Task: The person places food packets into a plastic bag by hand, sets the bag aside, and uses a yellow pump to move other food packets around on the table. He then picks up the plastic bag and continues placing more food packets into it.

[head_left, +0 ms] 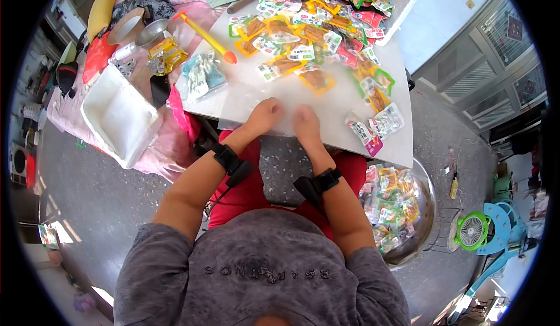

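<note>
Many packets point(313, 33) beyond left hand point(265, 116)

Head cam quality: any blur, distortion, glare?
Head view: left hand and right hand look blurred, the right more; head view: fisheye, black corners, door slanted; head view: bright light patches on the floor at left.

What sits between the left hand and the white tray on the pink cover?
The head view shows a stretch of pale tabletop, then bright pink plastic, between the left hand and the white tray.
</note>
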Action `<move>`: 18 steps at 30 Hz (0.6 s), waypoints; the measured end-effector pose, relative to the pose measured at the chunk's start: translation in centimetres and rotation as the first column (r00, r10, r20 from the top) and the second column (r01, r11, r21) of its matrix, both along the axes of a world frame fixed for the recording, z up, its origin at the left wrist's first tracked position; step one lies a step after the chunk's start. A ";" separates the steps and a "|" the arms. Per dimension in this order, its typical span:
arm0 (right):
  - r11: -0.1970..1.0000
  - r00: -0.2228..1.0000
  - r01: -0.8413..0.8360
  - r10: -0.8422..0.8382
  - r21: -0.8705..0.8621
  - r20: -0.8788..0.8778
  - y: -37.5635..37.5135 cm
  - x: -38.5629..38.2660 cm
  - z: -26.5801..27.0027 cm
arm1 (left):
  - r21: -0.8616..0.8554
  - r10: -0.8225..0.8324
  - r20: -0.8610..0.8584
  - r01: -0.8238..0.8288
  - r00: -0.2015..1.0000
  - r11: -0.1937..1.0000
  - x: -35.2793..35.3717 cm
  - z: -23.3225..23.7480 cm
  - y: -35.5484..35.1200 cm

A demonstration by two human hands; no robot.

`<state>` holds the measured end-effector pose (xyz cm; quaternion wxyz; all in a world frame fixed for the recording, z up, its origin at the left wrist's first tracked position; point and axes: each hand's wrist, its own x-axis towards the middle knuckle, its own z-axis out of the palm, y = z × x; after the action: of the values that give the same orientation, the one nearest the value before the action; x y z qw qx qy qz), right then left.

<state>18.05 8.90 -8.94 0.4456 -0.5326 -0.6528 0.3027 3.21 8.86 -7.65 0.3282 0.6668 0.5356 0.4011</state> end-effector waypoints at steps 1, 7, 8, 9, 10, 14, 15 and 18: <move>0.998 0.999 -0.014 0.011 -0.064 -0.038 0.0 0.0 0.0 | -0.002 0.008 -0.010 -0.008 1.000 1.000 0.4 -0.5 0.1; 0.876 0.903 -0.199 -0.011 -0.439 -0.430 0.1 -0.3 1.6 | -0.052 -0.001 -0.076 -0.003 0.997 0.999 0.7 0.0 0.0; 0.826 0.845 -0.256 -0.061 -0.502 -0.532 0.0 -0.4 2.1 | -0.076 0.006 -0.048 -0.010 0.999 0.997 0.7 0.2 -0.1; 0.824 0.839 -0.268 -0.055 -0.499 -0.542 0.0 -0.4 2.1 | -0.101 0.011 -0.019 -0.013 1.000 0.995 0.6 0.2 -0.1; 0.822 0.833 -0.279 -0.049 -0.496 -0.551 0.0 -0.4 2.0 | -0.108 0.024 -0.019 -0.026 1.000 0.994 0.6 0.1 -0.1; 0.819 0.835 -0.289 -0.038 -0.495 -0.549 -0.2 -0.2 2.4 | -0.130 0.039 -0.062 -0.047 0.997 0.990 0.8 0.1 0.1; 0.828 0.850 -0.283 -0.019 -0.484 -0.527 -0.2 -0.2 2.4 | -0.138 0.038 -0.085 -0.049 0.996 0.989 0.9 0.3 0.0; 0.848 0.870 -0.279 0.024 -0.451 -0.493 -0.2 -0.3 2.4 | -0.205 0.056 -0.049 -0.064 0.997 0.977 1.1 1.2 -0.4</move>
<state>17.75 8.68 -6.55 0.4072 -0.4867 -0.4630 0.6188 4.34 8.47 -6.47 0.3719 0.6210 0.6011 0.3387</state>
